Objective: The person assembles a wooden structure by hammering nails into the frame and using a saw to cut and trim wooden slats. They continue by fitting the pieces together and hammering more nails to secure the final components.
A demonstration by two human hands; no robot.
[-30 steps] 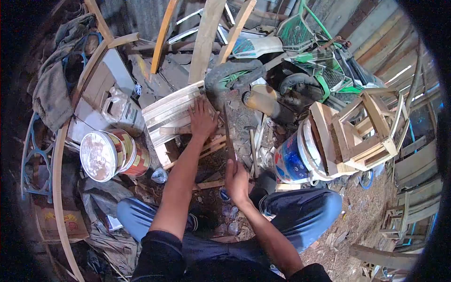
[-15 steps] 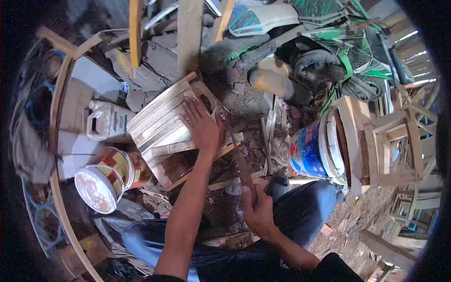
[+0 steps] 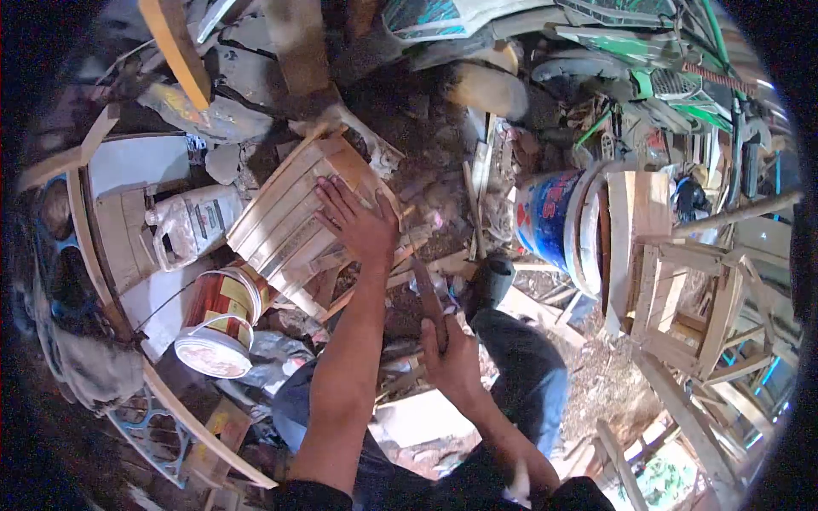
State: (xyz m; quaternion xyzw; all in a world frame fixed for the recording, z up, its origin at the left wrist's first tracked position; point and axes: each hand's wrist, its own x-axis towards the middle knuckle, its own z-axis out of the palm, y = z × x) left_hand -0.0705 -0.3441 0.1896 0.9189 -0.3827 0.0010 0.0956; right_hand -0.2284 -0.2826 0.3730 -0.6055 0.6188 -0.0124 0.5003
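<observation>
The person sits low on the ground, with the knees in blue trousers (image 3: pixel 520 366) on both sides of the work. The left arm is stretched forward, nearly straight, and the left hand (image 3: pixel 358 223) lies flat with the palm down on the slatted wooden piece (image 3: pixel 294 213); its fingers (image 3: pixel 334 198) are spread over the light slats, so this grip is open and presses the wood down, without closing around anything. The wooden piece lies tilted on the ground, just beside a white plastic jug (image 3: pixel 189 223) and near a red and yellow paint can (image 3: pixel 220 319) that lies on its side. The right arm is bent at the elbow and kept closer to the body. The right hand (image 3: pixel 452 358) is closed around the handle of a long dark blade (image 3: pixel 426 289); this grip is pressed tight on it. The blade points forward and a little up, toward the near edge of the wooden piece and the left wrist, but whether its tip touches the wood cannot be told. To the right stands a blue and white bucket (image 3: pixel 550 223), and beside it an unfinished wooden frame (image 3: pixel 682 281). Scraps of wood and sawdust cover the ground (image 3: pixel 596 375).
</observation>
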